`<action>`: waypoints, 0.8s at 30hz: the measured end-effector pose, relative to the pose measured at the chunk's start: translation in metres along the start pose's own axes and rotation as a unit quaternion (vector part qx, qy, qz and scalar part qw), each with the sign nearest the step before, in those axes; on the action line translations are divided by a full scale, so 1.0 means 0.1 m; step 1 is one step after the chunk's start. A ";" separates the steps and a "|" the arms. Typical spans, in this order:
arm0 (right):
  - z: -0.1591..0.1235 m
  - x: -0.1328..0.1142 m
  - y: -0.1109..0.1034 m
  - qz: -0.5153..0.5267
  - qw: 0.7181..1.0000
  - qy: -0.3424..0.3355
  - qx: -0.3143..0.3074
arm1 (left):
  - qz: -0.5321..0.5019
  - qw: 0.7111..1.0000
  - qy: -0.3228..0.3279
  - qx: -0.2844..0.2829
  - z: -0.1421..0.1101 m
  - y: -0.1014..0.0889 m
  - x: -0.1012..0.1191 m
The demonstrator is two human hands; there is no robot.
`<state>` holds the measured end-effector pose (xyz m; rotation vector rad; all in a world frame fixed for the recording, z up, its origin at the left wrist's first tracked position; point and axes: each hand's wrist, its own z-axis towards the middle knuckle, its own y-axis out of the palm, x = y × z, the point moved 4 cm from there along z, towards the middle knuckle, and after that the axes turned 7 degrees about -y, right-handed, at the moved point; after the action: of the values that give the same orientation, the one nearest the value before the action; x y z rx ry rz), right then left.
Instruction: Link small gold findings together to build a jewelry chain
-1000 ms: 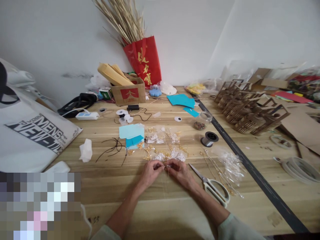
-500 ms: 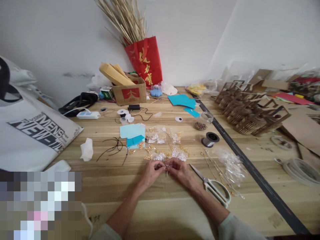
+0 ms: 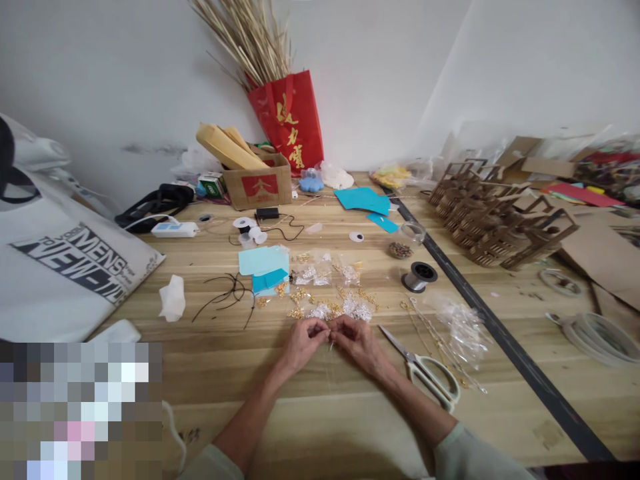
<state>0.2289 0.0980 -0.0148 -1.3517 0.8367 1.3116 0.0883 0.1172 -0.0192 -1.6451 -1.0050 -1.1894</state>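
The right hand has its thumb and forefinger pinched closed on a thin, pale piece, whose end shows just below the fingertips; the piece is too small to make out further. The left hand is also closed in a pinch, its fingertips meeting those of the right hand, but whether it has hold of the piece too cannot be told. Both hands are low over the wooden table, with the forearms reaching in from the near edge.

Just beyond the fingertips lie silver beads and gold beads in loose heaps, and behind them small clear bags with more bits in them. To the left of these are light blue cards with a darker blue card on top, then a tangle of black cord and a crumpled white tissue.

Just right of the right hand, scissors lie with their blades pointing away toward the heaps. Beside them are thin chains and a crinkled plastic bag. Farther back stand a wire spool and a clear jar of small dark beads.
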 end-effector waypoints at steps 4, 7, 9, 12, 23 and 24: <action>-0.01 -0.02 -0.01 -0.057 0.998 -0.020 0.004 | 0.004 1.000 -0.001 0.002 0.01 0.00 -0.01; -0.02 -0.02 -0.01 -0.107 0.993 -0.051 0.005 | 0.007 1.000 0.002 -0.006 0.01 0.01 -0.01; -0.02 -0.03 -0.01 -0.138 0.988 -0.076 0.007 | 0.011 1.000 0.006 -0.008 0.00 0.01 -0.01; -0.03 -0.05 0.00 -0.164 0.981 -0.106 0.014 | 0.019 1.000 0.006 -0.004 0.00 0.01 -0.03; -0.03 -0.05 -0.01 -0.172 0.981 -0.092 0.000 | 0.037 0.999 0.010 -0.003 0.03 0.01 -0.08; -0.03 -0.05 -0.01 -0.174 0.980 -0.092 0.000 | 0.039 0.999 0.012 -0.002 0.03 0.01 -0.07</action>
<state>0.2301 0.0945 -0.0100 -1.2863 0.4478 1.1385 0.0884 0.1186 -0.0265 -1.6559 -0.9158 -1.1570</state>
